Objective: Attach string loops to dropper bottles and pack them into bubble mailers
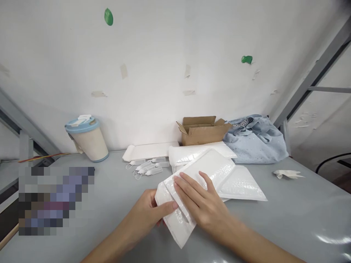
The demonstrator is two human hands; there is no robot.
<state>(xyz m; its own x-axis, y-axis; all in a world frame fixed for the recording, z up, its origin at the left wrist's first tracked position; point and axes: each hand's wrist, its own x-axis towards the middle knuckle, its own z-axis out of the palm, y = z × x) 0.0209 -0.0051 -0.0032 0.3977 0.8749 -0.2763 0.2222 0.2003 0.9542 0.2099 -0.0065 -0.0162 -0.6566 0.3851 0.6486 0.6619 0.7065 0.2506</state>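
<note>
A white padded bubble mailer (211, 166) lies at a slant in front of me, its flap end toward me. My left hand (156, 208) grips its near left corner, thumb on top and the other fingers mostly hidden underneath. Across the flap rests my right hand (199, 199), flat with its fingers stretched out. More white bubble mailers (242, 184) are under and behind this one. Several small translucent bottles (148, 167) with white tips and thin cords lie beyond my left hand.
At the back stand an opened cardboard box (205, 135) and a light blue fabric bundle (255, 142). A cream cup with a blue lid (89, 140) is at the left, near a blurred-out item (57, 201). Crumpled tissue (287, 174) lies on the grey table (296, 219).
</note>
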